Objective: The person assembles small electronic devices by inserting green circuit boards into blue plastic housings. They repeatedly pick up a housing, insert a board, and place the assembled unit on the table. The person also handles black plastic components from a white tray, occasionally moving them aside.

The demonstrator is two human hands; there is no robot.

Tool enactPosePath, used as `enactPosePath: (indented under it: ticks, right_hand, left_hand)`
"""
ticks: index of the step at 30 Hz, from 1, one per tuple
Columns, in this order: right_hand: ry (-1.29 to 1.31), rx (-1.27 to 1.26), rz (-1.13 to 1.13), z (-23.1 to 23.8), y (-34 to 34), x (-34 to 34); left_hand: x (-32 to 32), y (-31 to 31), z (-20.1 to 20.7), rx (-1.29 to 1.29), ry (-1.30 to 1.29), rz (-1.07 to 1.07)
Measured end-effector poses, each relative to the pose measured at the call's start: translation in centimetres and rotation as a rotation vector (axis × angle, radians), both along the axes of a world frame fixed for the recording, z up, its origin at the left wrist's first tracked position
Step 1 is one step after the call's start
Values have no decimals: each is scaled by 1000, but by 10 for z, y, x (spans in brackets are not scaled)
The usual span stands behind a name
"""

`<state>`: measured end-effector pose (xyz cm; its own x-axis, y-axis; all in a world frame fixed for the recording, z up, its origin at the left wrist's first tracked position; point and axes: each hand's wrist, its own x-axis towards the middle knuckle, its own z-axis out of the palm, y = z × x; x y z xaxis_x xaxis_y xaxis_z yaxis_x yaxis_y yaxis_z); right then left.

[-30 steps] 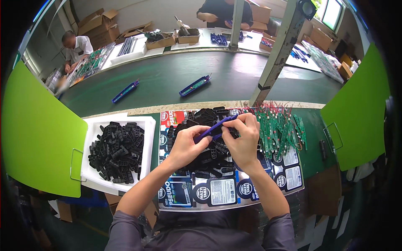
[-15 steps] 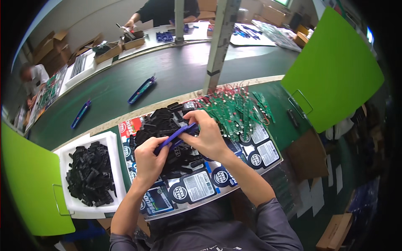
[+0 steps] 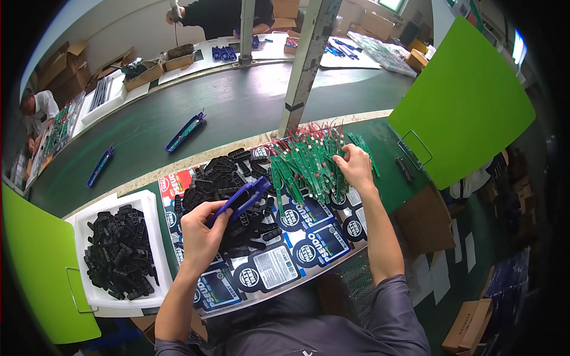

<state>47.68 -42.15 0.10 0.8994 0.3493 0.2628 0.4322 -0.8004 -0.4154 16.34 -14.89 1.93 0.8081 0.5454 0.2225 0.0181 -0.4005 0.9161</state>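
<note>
The printed sheet carries a heap of black plastic parts and, to its right, a pile of green circuit boards. The boards are likely light, stiff and fragile; grip by the long edges. The right hand is at the pile, fingers curled toward the thumb; whether a board is pinched cannot be told. The blue casing is held over the black parts, its lower end pinched between the left hand's thumb and fingers. Expect light, rigid, smooth plastic; hold the outer walls. The thin red wires should not bear pulling.
</note>
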Motion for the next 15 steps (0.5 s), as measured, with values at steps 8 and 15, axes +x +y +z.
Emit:
enactPosePath:
  ticks: [8, 15]
  right_hand:
    - [-100, 27, -28, 23, 8, -11]
    - [104, 563, 179, 88, 32, -78]
  left_hand:
    - [0, -2, -6, -7, 0, -9]
    - [7, -5, -9, -483, 28, -80]
